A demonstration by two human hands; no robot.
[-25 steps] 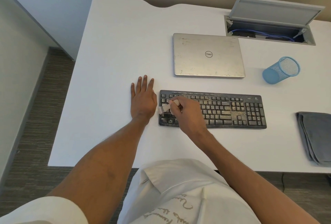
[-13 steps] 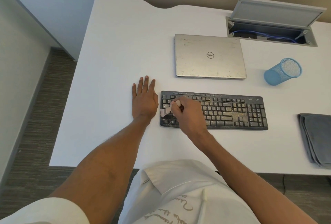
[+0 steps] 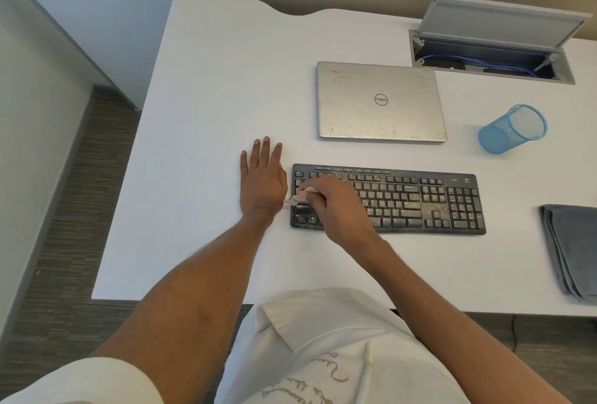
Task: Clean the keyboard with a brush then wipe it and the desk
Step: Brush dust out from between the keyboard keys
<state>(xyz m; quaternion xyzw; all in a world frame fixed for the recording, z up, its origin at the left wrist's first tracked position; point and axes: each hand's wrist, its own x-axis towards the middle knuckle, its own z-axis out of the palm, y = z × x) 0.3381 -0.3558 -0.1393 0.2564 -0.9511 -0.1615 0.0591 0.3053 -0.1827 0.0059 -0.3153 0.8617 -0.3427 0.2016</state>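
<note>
Brush [image 3: 298,197] largely hidden in right grip [image 3: 336,206]

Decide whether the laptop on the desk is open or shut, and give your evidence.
Shut. The laptop lies flat with its lid down and the logo facing up; no screen or keys show.

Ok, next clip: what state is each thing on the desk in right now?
keyboard: flat on desk, dusty
brush: gripped by right hand, bristles at keyboard's left end
left hand: flat on desk beside keyboard
laptop: closed, lid smudged
cable hatch: lid open
mesh cup: upright, looks empty
cloth: folded, untouched
</note>
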